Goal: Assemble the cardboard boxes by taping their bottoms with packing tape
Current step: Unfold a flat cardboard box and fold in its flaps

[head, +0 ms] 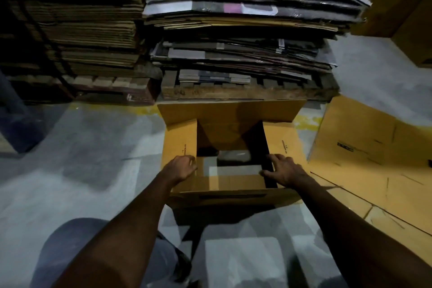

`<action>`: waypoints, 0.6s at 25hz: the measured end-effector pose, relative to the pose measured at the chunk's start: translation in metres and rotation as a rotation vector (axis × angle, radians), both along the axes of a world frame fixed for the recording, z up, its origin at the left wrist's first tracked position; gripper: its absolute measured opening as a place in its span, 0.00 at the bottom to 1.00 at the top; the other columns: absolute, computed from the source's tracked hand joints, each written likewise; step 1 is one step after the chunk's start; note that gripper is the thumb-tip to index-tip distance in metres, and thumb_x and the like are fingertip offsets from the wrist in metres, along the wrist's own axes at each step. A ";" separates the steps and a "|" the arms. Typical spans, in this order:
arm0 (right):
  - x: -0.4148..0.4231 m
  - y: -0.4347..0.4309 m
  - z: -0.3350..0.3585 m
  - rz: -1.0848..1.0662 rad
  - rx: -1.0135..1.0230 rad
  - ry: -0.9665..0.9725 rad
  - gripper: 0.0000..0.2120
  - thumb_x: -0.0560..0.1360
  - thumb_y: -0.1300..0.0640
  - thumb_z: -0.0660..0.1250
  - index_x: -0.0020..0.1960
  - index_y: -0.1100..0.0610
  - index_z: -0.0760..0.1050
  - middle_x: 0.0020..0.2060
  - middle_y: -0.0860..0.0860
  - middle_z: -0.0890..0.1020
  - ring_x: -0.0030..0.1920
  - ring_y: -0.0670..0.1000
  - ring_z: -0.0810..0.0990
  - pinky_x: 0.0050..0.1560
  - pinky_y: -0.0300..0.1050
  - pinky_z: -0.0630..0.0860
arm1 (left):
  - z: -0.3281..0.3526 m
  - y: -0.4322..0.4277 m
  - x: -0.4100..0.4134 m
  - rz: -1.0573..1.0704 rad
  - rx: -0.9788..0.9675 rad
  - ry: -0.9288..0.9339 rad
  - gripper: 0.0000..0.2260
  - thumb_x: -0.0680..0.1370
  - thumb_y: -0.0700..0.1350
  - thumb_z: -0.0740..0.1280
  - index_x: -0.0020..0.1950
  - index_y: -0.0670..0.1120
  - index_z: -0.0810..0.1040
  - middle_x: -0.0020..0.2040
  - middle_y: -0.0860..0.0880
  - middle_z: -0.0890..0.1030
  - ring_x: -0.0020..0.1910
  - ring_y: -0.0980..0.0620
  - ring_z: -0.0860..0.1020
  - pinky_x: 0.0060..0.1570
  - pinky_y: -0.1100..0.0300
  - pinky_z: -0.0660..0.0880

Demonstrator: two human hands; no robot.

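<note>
Two hands are set on one open box, which stands on the floor straight ahead of the person, just short of a pallet stacked with flattened cardboard.

At the left, the left hand is seen with its fingers curled over the inner edge of the left flap, which is gripped and held roughly level. Between the hands there is a dark gap through which the floor can be made out, so the bottom is judged not yet closed and not yet taped. The gap's long axis runs away from the person, near to far.

At the right, the right hand is spread on the right flap, fingers fairly straight and thumb reaching toward the flap's inner edge; nothing is grasped by it. The hands are placed about equally near, one on each side flap.

The far flap is turned back toward the pallet, and the near flap lies just below the wrists. These two wide flaps are judged to be the next folded in over the side flaps, so the seam to be taped would run left to right, across the arms. No tape roll is found in view. Further right, another box is seen on the floor.
</note>
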State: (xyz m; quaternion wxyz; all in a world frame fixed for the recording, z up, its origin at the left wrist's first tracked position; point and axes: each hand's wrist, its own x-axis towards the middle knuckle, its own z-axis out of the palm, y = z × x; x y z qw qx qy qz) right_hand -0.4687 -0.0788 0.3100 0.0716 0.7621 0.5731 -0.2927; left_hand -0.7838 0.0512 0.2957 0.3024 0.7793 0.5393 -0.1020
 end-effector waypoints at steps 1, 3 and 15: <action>0.001 0.003 0.002 0.003 -0.029 0.124 0.38 0.74 0.35 0.66 0.77 0.50 0.57 0.71 0.57 0.70 0.65 0.58 0.73 0.61 0.53 0.73 | -0.006 0.001 -0.001 0.005 -0.056 0.006 0.17 0.81 0.52 0.60 0.68 0.47 0.72 0.65 0.44 0.75 0.60 0.45 0.75 0.57 0.51 0.75; 0.002 0.006 0.005 0.032 -0.117 0.246 0.44 0.68 0.35 0.72 0.77 0.47 0.58 0.67 0.55 0.75 0.59 0.55 0.77 0.59 0.50 0.75 | -0.013 0.001 -0.004 0.031 -0.149 0.042 0.19 0.80 0.54 0.60 0.69 0.48 0.72 0.66 0.45 0.74 0.59 0.46 0.75 0.57 0.51 0.75; 0.001 0.012 0.016 0.031 0.109 0.117 0.45 0.60 0.28 0.67 0.74 0.41 0.63 0.68 0.51 0.74 0.64 0.55 0.74 0.63 0.54 0.72 | 0.004 0.002 -0.001 0.063 -0.309 0.015 0.25 0.79 0.64 0.53 0.72 0.55 0.68 0.73 0.46 0.67 0.66 0.43 0.70 0.65 0.48 0.68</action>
